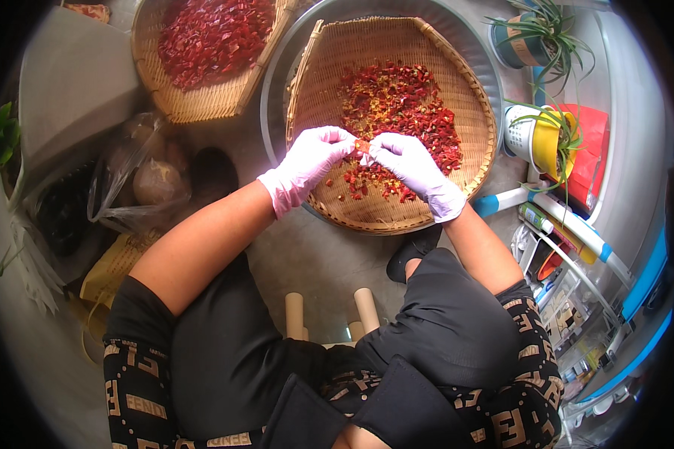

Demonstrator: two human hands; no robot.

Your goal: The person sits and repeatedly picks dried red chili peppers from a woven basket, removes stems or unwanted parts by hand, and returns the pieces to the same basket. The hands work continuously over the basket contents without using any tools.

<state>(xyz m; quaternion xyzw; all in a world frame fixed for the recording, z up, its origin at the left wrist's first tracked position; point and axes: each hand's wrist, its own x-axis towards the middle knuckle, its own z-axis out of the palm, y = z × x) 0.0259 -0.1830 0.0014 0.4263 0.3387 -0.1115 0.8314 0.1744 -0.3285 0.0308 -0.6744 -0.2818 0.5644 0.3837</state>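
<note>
Both my hands wear pale pink-white disposable gloves and meet above a woven bamboo winnowing basket (320, 73). Between them is a small orange-red piece of dried chili (362, 146). My left hand (317, 160) pinches its left end with thumb and forefinger. At the other end, the fingertips of my right hand (410, 165) close on the piece. Under the hands lie chopped dried red chilies (421, 101) mixed with yellow seeds, spread over the basket's middle. The basket rests in a wide round metal basin (272, 106).
A second bamboo basket (202, 109) with red chili pieces stands at upper left. Left of me, a clear plastic bag (160, 182) holds roundish items above a yellow bag (112, 269). Potted spider plants (522, 42) and a white-and-blue rack (573, 224) line the right side.
</note>
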